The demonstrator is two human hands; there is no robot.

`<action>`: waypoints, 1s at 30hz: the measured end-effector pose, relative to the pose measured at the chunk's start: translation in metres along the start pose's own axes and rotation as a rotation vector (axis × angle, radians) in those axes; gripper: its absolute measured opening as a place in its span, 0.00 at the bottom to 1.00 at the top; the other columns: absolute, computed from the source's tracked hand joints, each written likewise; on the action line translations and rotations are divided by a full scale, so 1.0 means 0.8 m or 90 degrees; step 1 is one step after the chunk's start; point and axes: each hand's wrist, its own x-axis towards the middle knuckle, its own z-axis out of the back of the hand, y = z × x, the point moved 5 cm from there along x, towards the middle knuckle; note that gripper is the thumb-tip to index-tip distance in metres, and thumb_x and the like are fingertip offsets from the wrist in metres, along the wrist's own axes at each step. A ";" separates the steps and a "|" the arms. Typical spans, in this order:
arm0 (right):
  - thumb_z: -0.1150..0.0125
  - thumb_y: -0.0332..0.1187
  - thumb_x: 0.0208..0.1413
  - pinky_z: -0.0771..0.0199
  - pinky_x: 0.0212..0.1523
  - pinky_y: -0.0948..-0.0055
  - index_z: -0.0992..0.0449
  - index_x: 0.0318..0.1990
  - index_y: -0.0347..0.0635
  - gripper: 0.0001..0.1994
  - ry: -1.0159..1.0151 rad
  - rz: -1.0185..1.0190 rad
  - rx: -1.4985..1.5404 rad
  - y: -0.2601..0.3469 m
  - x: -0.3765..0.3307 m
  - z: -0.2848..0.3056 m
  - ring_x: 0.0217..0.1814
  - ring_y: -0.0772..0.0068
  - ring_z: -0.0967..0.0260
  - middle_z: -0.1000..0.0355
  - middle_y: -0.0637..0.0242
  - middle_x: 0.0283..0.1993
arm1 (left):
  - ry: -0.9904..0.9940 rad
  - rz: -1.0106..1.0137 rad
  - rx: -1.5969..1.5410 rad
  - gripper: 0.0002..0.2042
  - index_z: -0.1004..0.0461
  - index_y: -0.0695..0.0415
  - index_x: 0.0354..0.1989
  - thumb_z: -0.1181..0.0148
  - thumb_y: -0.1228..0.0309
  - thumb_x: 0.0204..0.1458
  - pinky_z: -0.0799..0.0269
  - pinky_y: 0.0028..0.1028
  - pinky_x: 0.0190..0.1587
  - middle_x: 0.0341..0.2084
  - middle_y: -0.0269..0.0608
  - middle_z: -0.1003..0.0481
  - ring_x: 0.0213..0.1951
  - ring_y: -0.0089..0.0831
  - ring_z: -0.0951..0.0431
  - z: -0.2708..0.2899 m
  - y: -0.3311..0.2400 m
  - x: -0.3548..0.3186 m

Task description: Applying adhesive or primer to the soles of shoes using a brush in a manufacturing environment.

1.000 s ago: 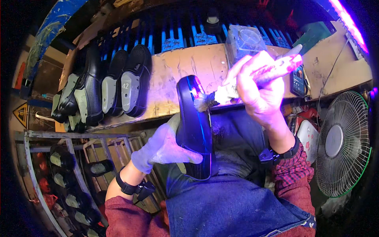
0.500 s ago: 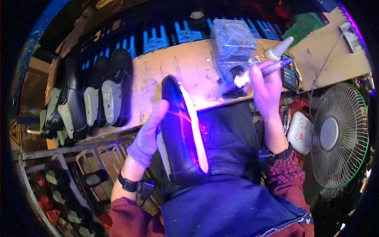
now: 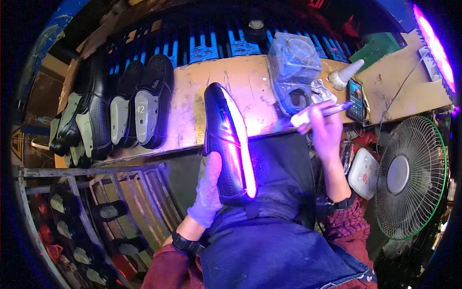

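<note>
My gloved left hand [image 3: 208, 188] is closed on the heel end of a black shoe [image 3: 222, 159], held toe away from me above my lap. Along the shoe's right lower edge runs a bright, glowing white band. My right hand [image 3: 326, 131] grips a thick brush [image 3: 338, 109]; its pale end points left and its dark end points right. The pale end is just right of and below the opening of a cut plastic container [image 3: 291, 98], apart from the shoe. Bristles are too blurred to make out.
Several black shoes with grey lasts [image 3: 147, 115] stand at the bench's left. Farther right are a grey cone [image 3: 347, 73], a phone [image 3: 356, 98] and a glowing purple lamp [image 3: 434, 48]. A fan [image 3: 409, 178] stands at right; a metal rack [image 3: 86, 212] of shoes at lower left.
My left hand has slid from the shoe's middle towards its heel, and the shoe has shifted slightly right and away. The brush's pale end has moved away from the container's opening.
</note>
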 end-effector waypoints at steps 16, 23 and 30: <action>0.40 0.38 0.50 0.32 0.23 0.67 0.32 0.28 0.37 0.13 0.086 0.140 -0.287 0.032 0.021 -0.128 0.20 0.63 0.30 0.33 0.60 0.18 | -0.017 0.011 0.008 0.29 0.40 0.57 0.58 0.60 0.46 0.58 0.29 0.32 0.48 0.46 0.38 0.29 0.45 0.29 0.26 0.017 0.005 -0.001; 0.41 0.30 0.53 0.34 0.24 0.79 0.31 0.29 0.38 0.07 0.111 0.212 -0.180 0.050 -0.033 -0.114 0.22 0.84 0.35 0.32 0.70 0.21 | 0.075 0.072 -0.071 0.34 0.42 0.62 0.58 0.63 0.43 0.57 0.32 0.32 0.51 0.46 0.42 0.30 0.45 0.29 0.27 -0.002 0.015 0.002; 0.39 0.31 0.50 0.34 0.20 0.74 0.30 0.26 0.38 0.08 0.287 0.381 -0.239 0.114 -0.048 -0.111 0.18 0.73 0.32 0.30 0.64 0.21 | 0.170 0.107 -0.396 0.32 0.43 0.57 0.61 0.67 0.44 0.59 0.41 0.34 0.60 0.54 0.44 0.35 0.55 0.34 0.33 -0.055 -0.003 0.001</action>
